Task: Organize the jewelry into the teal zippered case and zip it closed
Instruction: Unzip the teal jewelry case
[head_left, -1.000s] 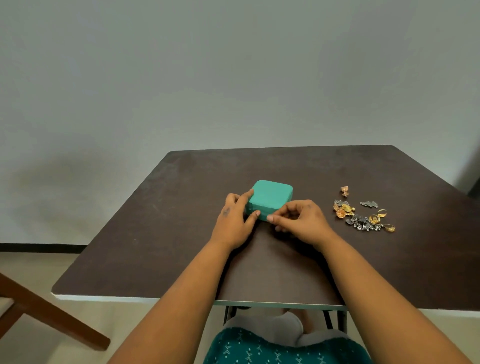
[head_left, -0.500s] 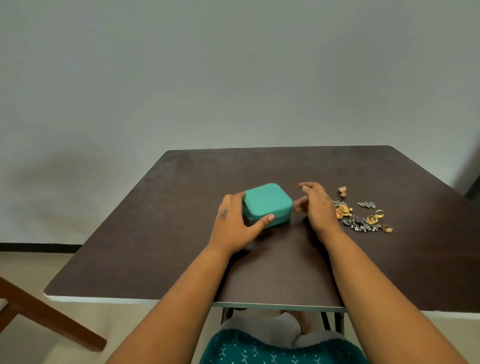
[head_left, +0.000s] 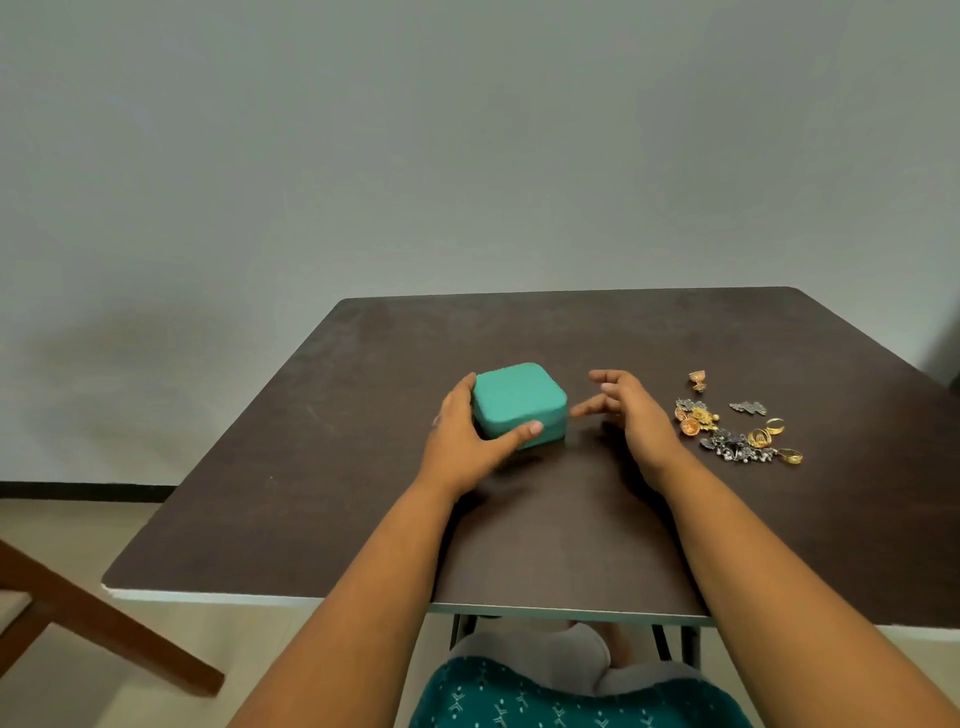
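Head view: left hand (head_left: 464, 447) is gripping the shut teal case (head_left: 519, 405) at table (head_left: 311, 493) centre, thumb on the near side and fingers round the 9 o'clock side, while right hand (head_left: 631, 415) is hovering open and empty just at the case's 3 o'clock, so it's nearer the jewelry pile (head_left: 737, 426), which is lying further at 3 o'clock. Counting 1 case and approx. 3 gold rings (head_left: 774, 426); the earrings and silver pcs are too tangled to count.

Head view looks forward and down at the table (head_left: 363, 519)
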